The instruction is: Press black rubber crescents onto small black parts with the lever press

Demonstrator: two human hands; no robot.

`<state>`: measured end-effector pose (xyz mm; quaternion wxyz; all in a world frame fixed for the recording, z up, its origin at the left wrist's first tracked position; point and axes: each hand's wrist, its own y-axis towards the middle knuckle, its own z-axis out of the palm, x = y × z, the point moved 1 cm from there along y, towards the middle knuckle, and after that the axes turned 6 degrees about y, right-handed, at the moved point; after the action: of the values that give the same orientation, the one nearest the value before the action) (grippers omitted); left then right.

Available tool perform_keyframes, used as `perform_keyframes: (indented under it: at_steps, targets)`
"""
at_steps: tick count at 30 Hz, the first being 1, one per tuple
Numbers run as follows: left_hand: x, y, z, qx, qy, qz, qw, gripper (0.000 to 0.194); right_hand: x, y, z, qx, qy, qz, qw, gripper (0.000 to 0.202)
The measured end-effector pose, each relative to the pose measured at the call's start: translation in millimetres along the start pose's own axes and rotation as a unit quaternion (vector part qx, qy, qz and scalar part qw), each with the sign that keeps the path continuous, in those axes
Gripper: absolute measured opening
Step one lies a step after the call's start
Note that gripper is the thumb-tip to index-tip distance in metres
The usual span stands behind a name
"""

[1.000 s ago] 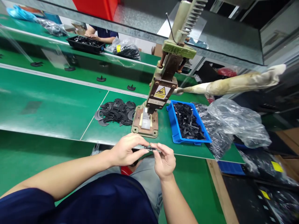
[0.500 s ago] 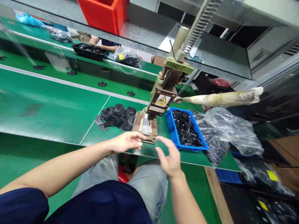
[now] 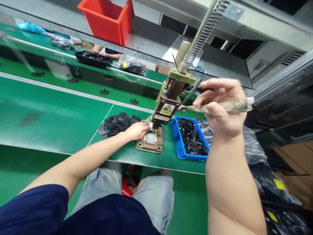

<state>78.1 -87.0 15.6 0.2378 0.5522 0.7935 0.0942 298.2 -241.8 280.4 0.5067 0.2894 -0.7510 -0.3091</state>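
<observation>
A green hand press (image 3: pixel 166 106) stands on the bench with its wrapped lever (image 3: pixel 234 107) sticking out to the right. My left hand (image 3: pixel 138 131) is at the press base (image 3: pixel 149 147), under the ram, fingers pressed together; what they hold is too small to make out. Around the lever, my right hand (image 3: pixel 223 107) has its fingers partly curled, thumb on the near side. Left of the base lies a heap of black curved parts (image 3: pixel 114 124). A blue bin (image 3: pixel 181 148) of thin black parts sits to the right.
A red bin (image 3: pixel 107 19) rests on the metal shelf above. Black parts lie spaced along the green strip behind the bench. Across it, a person's hands are near a black tray (image 3: pixel 93 59). Plastic-wrapped bundles (image 3: pixel 276 186) lie at the right.
My left hand has gone from the front of the base to beneath the ram. My right hand has risen from beside the base to the lever. The view has shifted slightly.
</observation>
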Motion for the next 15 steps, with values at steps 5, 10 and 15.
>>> perform_keyframes:
  at_steps: [5, 10, 15]
  targets:
    - [-4.3, 4.8, 1.5, -0.011, -0.006, 0.019, 1.0, 0.024, 2.0, -22.5, 12.3, -0.002, -0.035, -0.015, 0.999, 0.028]
    - [-7.6, 3.6, 6.0, -0.013, -0.035, -0.007, 0.999, 0.026, -8.1, -93.2, 41.5, -0.061, -0.111, -0.072, 0.989, 0.031]
    - [-4.6, 1.3, 2.7, 0.023, -0.05, -0.019, 0.998, 0.028, -34.7, -154.8, 70.0, -0.139, -0.19, -0.07, 0.969, 0.023]
